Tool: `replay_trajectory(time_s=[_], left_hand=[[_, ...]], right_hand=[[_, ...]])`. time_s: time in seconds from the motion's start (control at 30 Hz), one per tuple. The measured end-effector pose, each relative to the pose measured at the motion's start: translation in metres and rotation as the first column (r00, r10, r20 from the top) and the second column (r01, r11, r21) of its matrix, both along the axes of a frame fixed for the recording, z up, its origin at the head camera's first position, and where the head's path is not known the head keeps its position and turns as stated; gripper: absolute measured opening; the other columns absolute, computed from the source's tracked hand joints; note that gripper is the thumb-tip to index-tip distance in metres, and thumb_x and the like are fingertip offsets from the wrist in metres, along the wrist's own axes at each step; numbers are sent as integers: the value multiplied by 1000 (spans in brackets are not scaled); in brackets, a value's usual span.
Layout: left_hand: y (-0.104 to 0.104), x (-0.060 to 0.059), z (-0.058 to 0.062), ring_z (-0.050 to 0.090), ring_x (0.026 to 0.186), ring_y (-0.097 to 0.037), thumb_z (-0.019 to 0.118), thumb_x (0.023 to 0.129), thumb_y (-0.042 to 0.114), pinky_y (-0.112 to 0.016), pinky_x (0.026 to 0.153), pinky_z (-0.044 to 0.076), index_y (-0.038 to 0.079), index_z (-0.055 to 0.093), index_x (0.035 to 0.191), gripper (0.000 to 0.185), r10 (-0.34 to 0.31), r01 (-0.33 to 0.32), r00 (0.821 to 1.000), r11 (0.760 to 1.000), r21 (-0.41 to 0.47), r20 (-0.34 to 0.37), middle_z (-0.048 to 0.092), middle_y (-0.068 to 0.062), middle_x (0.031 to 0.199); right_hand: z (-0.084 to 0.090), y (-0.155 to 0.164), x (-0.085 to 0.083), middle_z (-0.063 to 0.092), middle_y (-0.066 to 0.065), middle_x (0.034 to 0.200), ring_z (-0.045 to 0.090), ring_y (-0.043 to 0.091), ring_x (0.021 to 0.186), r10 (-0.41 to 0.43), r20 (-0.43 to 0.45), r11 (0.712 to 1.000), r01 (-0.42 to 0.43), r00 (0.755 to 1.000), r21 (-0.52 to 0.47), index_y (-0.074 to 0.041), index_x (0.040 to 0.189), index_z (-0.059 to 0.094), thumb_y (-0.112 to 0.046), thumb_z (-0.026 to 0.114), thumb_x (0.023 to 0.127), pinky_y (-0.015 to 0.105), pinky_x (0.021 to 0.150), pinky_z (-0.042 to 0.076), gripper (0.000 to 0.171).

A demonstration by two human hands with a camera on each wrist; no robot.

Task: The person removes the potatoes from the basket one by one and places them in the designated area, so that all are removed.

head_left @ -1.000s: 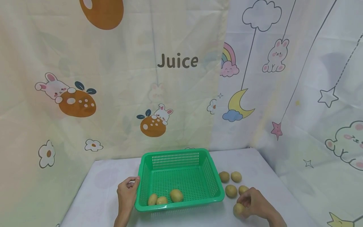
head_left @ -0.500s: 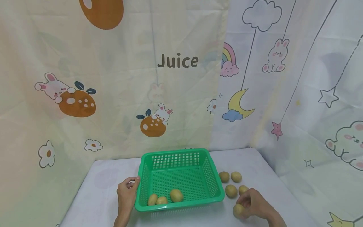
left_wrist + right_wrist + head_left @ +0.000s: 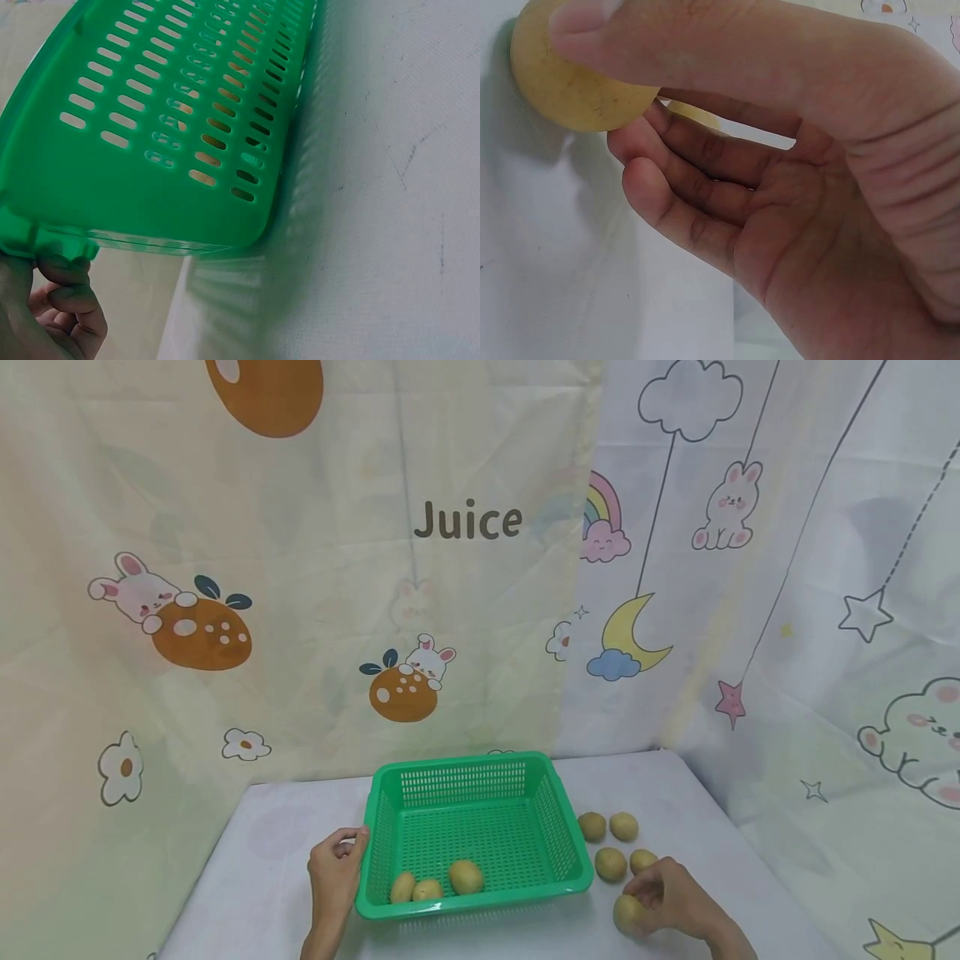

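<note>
While R hand half-hides pinched potato, L hand grips basket rim.

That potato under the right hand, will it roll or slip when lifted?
The potato looks rounded and smooth, so it would probably roll if nudged on the flat table. The right hand pinches it with the thumb on top; its dry-looking skin probably gives fair grip. It looks firm, likely not fragile.
</note>
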State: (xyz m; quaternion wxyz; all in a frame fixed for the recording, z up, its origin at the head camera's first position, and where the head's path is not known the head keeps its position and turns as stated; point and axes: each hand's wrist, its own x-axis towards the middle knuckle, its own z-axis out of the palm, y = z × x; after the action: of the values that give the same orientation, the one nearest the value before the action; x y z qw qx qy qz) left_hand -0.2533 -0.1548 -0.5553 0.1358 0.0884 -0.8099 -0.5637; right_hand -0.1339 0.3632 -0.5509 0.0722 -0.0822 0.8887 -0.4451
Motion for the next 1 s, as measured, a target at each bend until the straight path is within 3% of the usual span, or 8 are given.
replay_trajectory(time_s=[0.33, 0.6, 1.0], left_hand=[[-1, 2, -1, 64, 52, -14, 69, 108, 19, -23, 49, 52, -9, 77, 114, 29, 0, 0, 1000, 1000, -1, 2, 74, -7, 66], [-2, 1, -1, 64, 53, -15, 68, 108, 19, -23, 50, 52, -9, 76, 114, 30, 2, -2, 1000, 1000, 0, 6, 74, -7, 66], [1, 1, 3, 64, 54, -15, 67, 109, 19, -23, 51, 51, -9, 76, 114, 30, -2, 2, 1000, 1000, -11, 11, 74, -7, 67]], right_hand=[[-3, 0, 1, 81, 12, 99, 70, 7, 82, 22, -14, 999, -23, 1000, -45, 4, 109, 80, 3, 88, 68, 26, 72, 59, 42], [-2, -1, -2, 83, 14, 100, 72, 7, 82, 32, -87, 999, -35, 996, -37, 5, 109, 80, -5, 90, 79, 27, 72, 60, 34], [-4, 2, -6, 81, 7, 95, 67, 4, 81, 22, -136, 1000, -23, 991, -8, 3, 108, 82, -10, 93, 81, 26, 71, 60, 33]])
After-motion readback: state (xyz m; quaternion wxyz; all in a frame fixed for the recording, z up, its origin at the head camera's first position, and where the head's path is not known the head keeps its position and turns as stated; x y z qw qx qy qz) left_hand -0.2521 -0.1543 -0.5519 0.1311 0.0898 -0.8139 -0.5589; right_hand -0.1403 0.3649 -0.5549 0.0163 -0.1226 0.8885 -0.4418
